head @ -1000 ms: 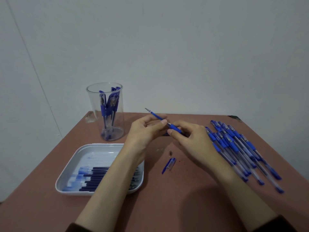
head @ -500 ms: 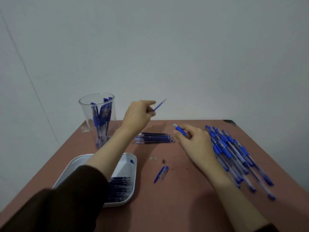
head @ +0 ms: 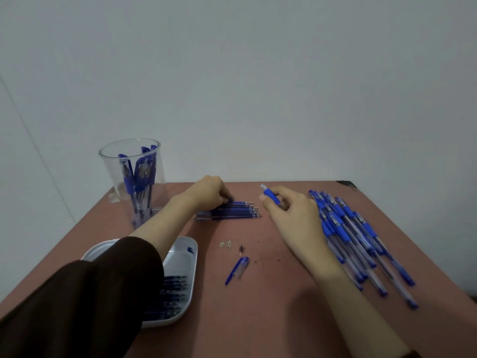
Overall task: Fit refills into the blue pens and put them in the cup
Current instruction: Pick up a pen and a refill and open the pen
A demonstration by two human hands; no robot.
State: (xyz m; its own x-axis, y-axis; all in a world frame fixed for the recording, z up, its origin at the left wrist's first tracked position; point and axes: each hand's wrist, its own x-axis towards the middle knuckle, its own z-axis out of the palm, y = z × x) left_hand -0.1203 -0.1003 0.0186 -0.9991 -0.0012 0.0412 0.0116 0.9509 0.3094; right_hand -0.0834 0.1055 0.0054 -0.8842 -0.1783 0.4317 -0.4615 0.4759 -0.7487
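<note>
My left hand [head: 209, 195] reaches to the far middle of the table, its fingertips curled down and pinching the left end of a refill in the row of dark blue refills [head: 232, 211]. My right hand [head: 291, 215] holds a blue-grip pen barrel [head: 271, 198], its open end pointing up and left. At the far left stands the clear cup [head: 134, 177] with several blue pens upright in it. A pile of blue pens [head: 356, 236] lies to the right of my right hand.
A white tray [head: 189, 257] with several dark refills sits at the near left, partly under my left sleeve. On the brown table [head: 271, 306] lie a blue pen cap [head: 237, 270], a small metal tip [head: 241, 248] and two pale scraps [head: 225, 244].
My left hand drew a refill away from the pen, lifted it, then dropped to the row of refills. My right hand stayed put with the barrel. The camera tilted upward.
</note>
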